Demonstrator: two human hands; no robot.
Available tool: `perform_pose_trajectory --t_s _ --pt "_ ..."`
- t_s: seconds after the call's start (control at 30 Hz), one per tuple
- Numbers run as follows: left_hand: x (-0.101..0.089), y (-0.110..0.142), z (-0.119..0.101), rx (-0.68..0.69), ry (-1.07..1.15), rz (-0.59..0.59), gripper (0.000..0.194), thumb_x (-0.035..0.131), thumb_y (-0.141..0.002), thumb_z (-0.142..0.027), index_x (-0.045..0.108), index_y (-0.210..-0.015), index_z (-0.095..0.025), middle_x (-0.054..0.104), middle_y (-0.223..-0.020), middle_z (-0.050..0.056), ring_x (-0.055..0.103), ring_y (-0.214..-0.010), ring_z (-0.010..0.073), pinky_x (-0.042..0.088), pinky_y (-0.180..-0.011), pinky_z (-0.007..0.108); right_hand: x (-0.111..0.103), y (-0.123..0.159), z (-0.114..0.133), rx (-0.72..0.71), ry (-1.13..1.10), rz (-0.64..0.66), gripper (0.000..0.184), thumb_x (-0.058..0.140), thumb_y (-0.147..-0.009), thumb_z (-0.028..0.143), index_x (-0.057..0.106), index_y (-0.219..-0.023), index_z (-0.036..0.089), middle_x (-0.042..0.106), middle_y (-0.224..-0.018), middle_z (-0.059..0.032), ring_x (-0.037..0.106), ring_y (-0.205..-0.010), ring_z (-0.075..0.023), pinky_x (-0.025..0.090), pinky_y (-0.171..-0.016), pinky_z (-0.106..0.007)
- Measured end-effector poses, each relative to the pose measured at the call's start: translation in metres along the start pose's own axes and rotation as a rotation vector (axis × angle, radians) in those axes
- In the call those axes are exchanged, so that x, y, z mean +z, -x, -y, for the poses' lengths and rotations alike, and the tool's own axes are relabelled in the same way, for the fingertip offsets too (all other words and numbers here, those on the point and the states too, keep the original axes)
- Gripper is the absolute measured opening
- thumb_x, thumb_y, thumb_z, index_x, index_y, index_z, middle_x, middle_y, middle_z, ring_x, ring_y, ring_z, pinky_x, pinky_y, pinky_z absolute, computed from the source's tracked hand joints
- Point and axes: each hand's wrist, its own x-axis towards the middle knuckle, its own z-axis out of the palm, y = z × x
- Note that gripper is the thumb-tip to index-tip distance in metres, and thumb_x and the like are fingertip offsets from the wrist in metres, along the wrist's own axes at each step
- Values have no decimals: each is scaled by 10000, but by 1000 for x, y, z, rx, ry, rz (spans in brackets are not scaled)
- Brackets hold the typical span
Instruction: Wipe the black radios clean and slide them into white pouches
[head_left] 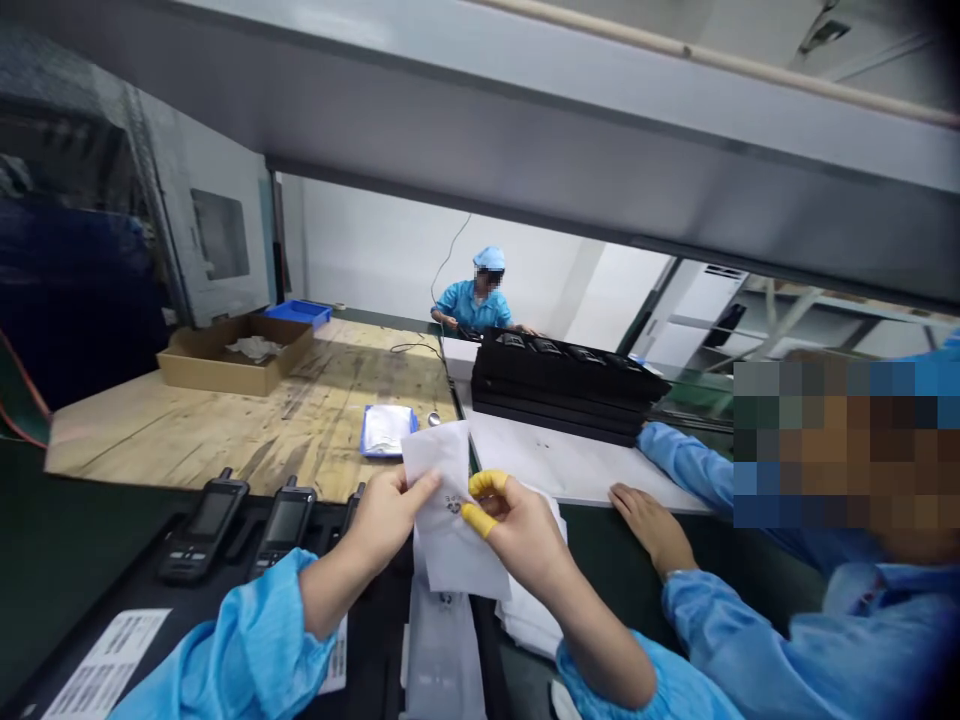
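Note:
My left hand (381, 517) pinches the left side of a white plastic bag (442, 455) printed with a recycling mark. On its right side, my right hand (525, 528), with yellow finger cots on thumb and forefinger, grips the same bag. Directly below, a translucent bag (444, 665) lies on a black tray (199, 640). Handheld radios (204, 522) rest in this tray to the left; one is partly hidden behind my left hand. A sheet of barcode labels (112, 660) is at lower left. More white bags (531, 610) lie beneath my right wrist.
Stacked black trays (559, 395) stand at back right. An open cardboard box (217, 378), a blue tray (301, 312) and a blue-edged white packet (388, 430) sit on the wooden board. A co-worker's hand (654, 530) rests at right; another person (480, 303) sits opposite. A shelf (525, 130) hangs overhead.

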Motion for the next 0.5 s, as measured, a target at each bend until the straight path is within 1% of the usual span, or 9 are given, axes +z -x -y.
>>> perform_pose_trajectory --t_s 0.07,0.13,0.17,0.2,0.27,0.3,0.33,0.43,0.5 --pt "-12 2 -4 16 53 -66 449 822 -545 -494 712 -744 -106 713 -735 90 648 -650 215 504 -604 293 11 -2 2 26 -154 54 488 669 -650 275 520 -1110 210 643 -861 -2 595 -663 -137 483 -637 -275" --pt "-22 6 -10 42 124 -133 459 849 -502 -469 705 -758 -116 714 -737 79 654 -665 213 514 -637 302 22 -2 0 62 -312 195 688 738 -595 272 463 -1223 224 647 -914 -4 612 -741 -153 501 -693 -293" --pt "-27 10 -13 56 160 -168 468 855 -493 -464 698 -773 -123 713 -743 74 660 -686 217 521 -664 314 28 -2 -2 86 -361 293 681 773 -560 281 511 -1185 214 655 -901 -7 615 -767 -168 502 -713 -305" --pt "-32 14 -17 69 193 -201 477 855 -495 -463 690 -793 -131 713 -753 70 666 -714 224 526 -691 329 33 -2 -4 113 -387 380 597 800 -526 304 591 -1074 193 664 -859 -14 614 -762 -182 500 -714 -315" --pt "-42 24 -24 90 242 -258 494 845 -520 -469 673 -848 -142 712 -789 68 669 -788 240 529 -745 353 41 -2 -8 163 -398 457 405 815 -498 393 654 -785 156 658 -731 -23 593 -685 -186 487 -682 -327" --pt "-48 29 -28 96 259 -279 496 839 -538 -463 665 -877 -146 711 -820 69 666 -833 245 528 -771 359 42 -3 -8 177 -405 439 392 801 -507 450 643 -707 152 644 -684 -23 574 -648 -177 476 -663 -325" --pt "-55 35 -32 97 269 -294 492 835 -555 -447 656 -903 -148 708 -857 72 659 -877 248 524 -799 363 43 -5 -7 178 -421 391 410 776 -528 501 633 -690 153 635 -674 -21 558 -635 -165 465 -656 -319" --pt "-82 50 -44 111 259 -343 460 831 -584 -362 622 -941 -160 683 -954 72 630 -981 250 488 -902 390 34 -14 6 135 -476 256 443 724 -586 552 597 -785 177 608 -718 4 524 -646 -132 436 -643 -278" --pt "-101 60 -56 239 173 -470 436 822 -596 -319 591 -944 -193 650 -1013 49 598 -1051 249 444 -971 413 24 -23 24 84 -486 216 411 738 -588 505 566 -788 189 572 -700 26 495 -621 -111 405 -592 -245"
